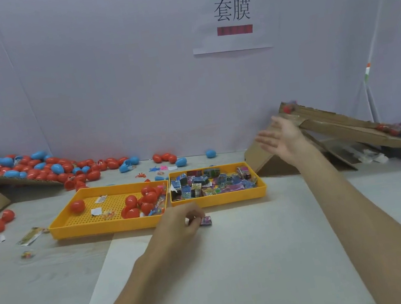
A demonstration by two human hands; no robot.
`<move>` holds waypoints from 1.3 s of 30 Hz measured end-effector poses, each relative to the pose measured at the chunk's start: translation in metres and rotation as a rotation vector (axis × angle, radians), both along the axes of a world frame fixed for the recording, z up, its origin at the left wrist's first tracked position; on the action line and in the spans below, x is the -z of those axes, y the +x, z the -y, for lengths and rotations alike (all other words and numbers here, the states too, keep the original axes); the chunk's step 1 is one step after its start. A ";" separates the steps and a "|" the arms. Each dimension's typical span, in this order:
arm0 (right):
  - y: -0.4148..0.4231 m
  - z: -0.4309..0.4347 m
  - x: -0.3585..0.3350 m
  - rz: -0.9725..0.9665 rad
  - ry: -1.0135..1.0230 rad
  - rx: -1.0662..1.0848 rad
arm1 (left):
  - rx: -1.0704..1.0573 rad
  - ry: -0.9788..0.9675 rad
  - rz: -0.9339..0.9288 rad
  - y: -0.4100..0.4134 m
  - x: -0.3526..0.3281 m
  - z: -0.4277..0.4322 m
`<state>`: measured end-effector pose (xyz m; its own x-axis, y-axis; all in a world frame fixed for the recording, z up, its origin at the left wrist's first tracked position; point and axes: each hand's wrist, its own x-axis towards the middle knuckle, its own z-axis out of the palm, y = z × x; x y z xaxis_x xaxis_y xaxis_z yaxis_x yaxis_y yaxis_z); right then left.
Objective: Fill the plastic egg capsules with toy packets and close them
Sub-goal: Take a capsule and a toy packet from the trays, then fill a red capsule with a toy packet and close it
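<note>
Nearest, the left hand pinches a small toy packet against the counter with curled fingers, just in front of the right yellow tray. That tray holds a heap of packets, and the left yellow tray beside it holds red egg capsules. Beyond them the right hand hangs in the air, fingers spread and empty, beside a cardboard ramp; loose red and blue capsules lie at the back left.

A packing workstation: partitioned table, yellow trays of parts, posted paper sign.
</note>
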<state>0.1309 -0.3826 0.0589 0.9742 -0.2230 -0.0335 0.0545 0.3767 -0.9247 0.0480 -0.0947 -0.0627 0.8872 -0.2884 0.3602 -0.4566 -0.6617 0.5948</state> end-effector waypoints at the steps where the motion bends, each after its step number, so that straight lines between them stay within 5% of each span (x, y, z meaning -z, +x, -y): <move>1: 0.001 0.000 0.011 -0.019 -0.103 0.060 | -0.003 -0.006 -0.002 0.000 0.000 0.000; 8: -0.015 -0.044 0.101 0.218 -0.609 0.262 | 0.002 -0.053 -0.017 -0.002 0.000 -0.001; 14: -0.032 -0.067 0.122 0.515 -1.050 0.144 | -0.045 -0.086 0.040 -0.003 -0.001 0.001; 21: -0.046 -0.087 0.121 0.592 -1.115 -0.140 | -0.533 -0.139 0.374 0.004 -0.013 -0.019; 26: -0.051 -0.093 0.123 0.433 -1.209 -0.485 | -0.853 0.077 0.125 0.010 -0.009 -0.050; 35: -0.049 -0.095 0.125 0.502 -1.254 -0.350 | -0.829 -0.156 0.054 0.014 -0.011 -0.061; 39: -0.049 -0.099 0.125 0.569 -1.264 -0.328 | -0.818 -0.094 0.031 0.016 -0.009 -0.066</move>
<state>0.0814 -0.2841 -0.0659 0.7997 0.4269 0.4221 0.5996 -0.6039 -0.5252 0.0636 -0.0288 -0.0539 0.7931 0.4770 0.3787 0.1308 -0.7407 0.6590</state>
